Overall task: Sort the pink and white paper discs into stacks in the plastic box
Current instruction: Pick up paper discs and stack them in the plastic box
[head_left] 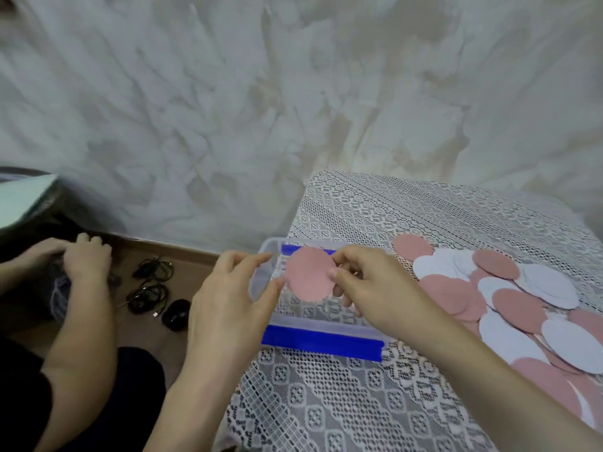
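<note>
Two other hands (85, 257) sit at far left, above black cables (150, 285) and a mouse (176, 315) on the floor. Next I see the left hand (228, 298), fingers straight and loose at the left end of the box (319, 324), gripping nothing I can make out. Over the box, the right hand (368, 288) pinches one pink disc (308, 277) by its right edge and holds it tilted. Further right, pink and white discs lie in a loose pile (518, 308) on the lace-covered tabletop (342, 402), just beside the box.
</note>
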Action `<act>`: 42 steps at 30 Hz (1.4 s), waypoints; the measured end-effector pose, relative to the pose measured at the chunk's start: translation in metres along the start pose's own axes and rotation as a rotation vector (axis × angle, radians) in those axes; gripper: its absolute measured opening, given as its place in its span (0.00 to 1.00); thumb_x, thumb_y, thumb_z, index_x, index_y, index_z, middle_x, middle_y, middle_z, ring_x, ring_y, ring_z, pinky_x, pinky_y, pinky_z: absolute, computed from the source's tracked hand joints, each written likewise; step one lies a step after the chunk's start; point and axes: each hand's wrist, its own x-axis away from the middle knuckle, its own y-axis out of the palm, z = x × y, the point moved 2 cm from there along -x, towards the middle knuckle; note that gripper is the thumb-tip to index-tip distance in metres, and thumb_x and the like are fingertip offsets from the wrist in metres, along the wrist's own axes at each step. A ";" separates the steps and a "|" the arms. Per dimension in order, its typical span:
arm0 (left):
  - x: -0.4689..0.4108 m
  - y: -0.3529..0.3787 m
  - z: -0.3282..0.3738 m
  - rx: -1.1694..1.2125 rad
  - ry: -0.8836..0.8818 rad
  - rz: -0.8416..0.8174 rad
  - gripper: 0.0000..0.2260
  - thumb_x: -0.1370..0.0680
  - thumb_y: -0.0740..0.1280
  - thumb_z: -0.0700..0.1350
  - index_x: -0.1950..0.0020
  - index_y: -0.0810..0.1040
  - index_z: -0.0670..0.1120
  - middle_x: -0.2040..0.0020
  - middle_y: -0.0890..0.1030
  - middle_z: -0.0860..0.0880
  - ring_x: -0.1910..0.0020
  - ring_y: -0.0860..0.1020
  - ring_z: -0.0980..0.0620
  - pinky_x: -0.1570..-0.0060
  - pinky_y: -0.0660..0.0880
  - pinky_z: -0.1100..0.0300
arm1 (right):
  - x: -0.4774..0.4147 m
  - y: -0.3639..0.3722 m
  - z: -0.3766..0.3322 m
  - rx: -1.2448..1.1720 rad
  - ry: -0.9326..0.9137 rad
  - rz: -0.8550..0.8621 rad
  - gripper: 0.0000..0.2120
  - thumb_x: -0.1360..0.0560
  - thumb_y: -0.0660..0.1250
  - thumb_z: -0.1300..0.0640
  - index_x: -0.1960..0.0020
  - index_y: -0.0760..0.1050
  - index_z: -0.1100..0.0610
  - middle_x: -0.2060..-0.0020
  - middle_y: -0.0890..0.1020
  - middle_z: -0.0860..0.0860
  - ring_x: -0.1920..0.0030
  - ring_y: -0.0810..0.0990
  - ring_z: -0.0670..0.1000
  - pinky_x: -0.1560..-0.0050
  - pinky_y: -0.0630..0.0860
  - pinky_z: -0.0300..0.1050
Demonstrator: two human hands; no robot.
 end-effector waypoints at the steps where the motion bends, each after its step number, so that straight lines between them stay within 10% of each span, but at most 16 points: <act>1: 0.001 0.002 -0.001 -0.006 -0.004 -0.018 0.21 0.23 0.66 0.60 0.31 0.75 0.59 0.44 0.72 0.60 0.49 0.78 0.56 0.52 0.76 0.52 | -0.004 0.003 0.002 0.017 0.017 -0.016 0.07 0.18 0.65 0.56 0.54 0.77 0.48 0.66 0.83 0.45 0.67 0.81 0.43 0.65 0.76 0.45; 13: 0.010 0.006 0.002 0.047 0.028 -0.104 0.29 0.25 0.62 0.63 0.23 0.66 0.61 0.40 0.70 0.61 0.45 0.77 0.58 0.50 0.76 0.54 | -0.010 0.004 0.001 0.597 -0.076 -0.212 0.02 0.18 0.61 0.54 0.48 0.69 0.51 0.59 0.80 0.49 0.59 0.77 0.50 0.58 0.74 0.50; 23: 0.012 0.009 -0.001 0.051 0.023 -0.096 0.30 0.25 0.57 0.67 0.23 0.64 0.62 0.41 0.69 0.60 0.48 0.77 0.58 0.52 0.76 0.55 | -0.010 0.008 -0.001 0.665 -0.077 -0.336 0.18 0.30 0.74 0.41 0.54 0.69 0.49 0.60 0.79 0.45 0.60 0.76 0.48 0.63 0.73 0.46; 33: 0.023 0.006 0.036 0.051 0.117 -0.102 0.30 0.24 0.59 0.66 0.23 0.64 0.61 0.43 0.68 0.61 0.52 0.76 0.63 0.60 0.71 0.68 | -0.005 -0.010 0.007 0.639 -0.111 -0.229 0.04 0.22 0.66 0.60 0.53 0.73 0.51 0.56 0.80 0.49 0.57 0.80 0.52 0.56 0.80 0.51; 42: 0.004 0.006 0.013 -0.206 0.103 -0.071 0.25 0.24 0.63 0.63 0.28 0.72 0.57 0.42 0.72 0.57 0.51 0.77 0.54 0.58 0.78 0.53 | -0.016 0.003 -0.003 0.709 -0.169 -0.218 0.04 0.19 0.63 0.53 0.47 0.72 0.53 0.50 0.80 0.52 0.52 0.79 0.57 0.56 0.77 0.52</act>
